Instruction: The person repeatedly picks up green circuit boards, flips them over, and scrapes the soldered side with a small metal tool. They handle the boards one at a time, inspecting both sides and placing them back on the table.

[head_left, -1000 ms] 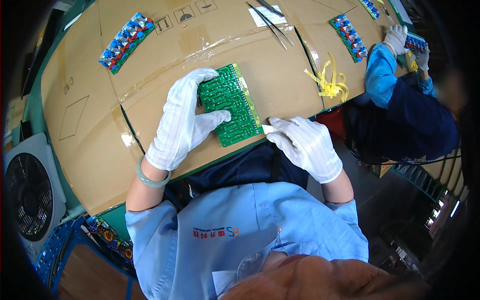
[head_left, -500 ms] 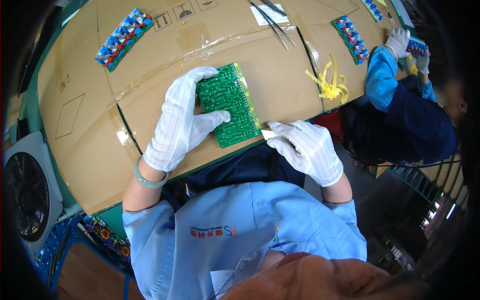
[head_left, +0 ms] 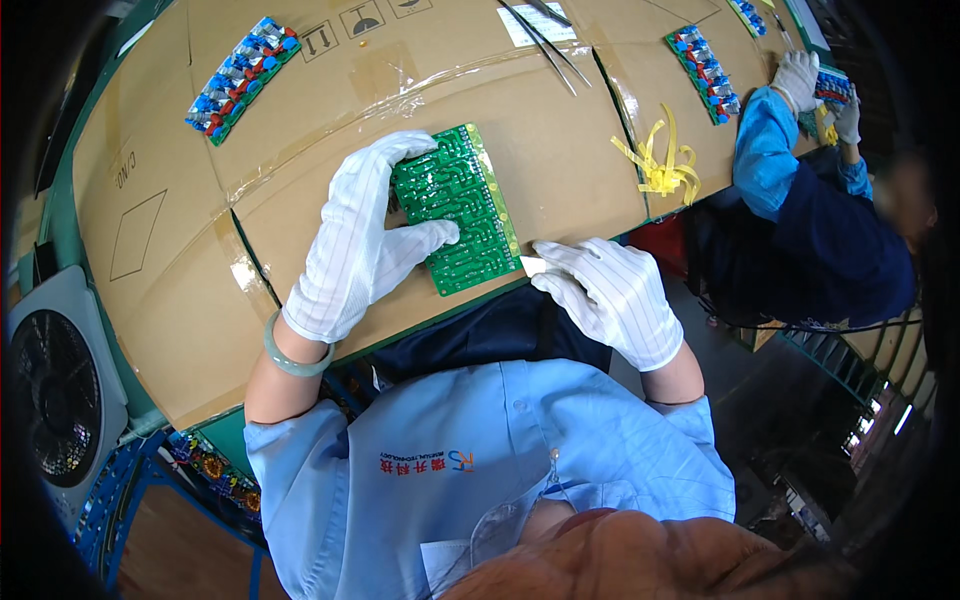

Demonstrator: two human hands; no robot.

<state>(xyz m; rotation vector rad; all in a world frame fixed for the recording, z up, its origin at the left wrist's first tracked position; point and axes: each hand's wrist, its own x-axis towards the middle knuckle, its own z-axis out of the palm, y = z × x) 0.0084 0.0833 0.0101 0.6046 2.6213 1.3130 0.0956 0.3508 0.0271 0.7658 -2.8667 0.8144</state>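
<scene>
— Flattened brown cardboard covers the surface (head_left: pixel 180 290). Where is the board?

— A green rectangular circuit board (head_left: pixel 462 215) lies flat, long axis running away from the person. The white-gloved left hand (head_left: pixel 365 245) presses it, fingers spread; the right hand (head_left: pixel 610 295), fingers together, touches its near right corner.

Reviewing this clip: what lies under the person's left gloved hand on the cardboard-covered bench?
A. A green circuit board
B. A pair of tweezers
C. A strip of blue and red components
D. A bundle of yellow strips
A. The left hand lies flat across the near left part of the green circuit board; the yellow strips, tweezers and component strip all lie apart from it.
</scene>
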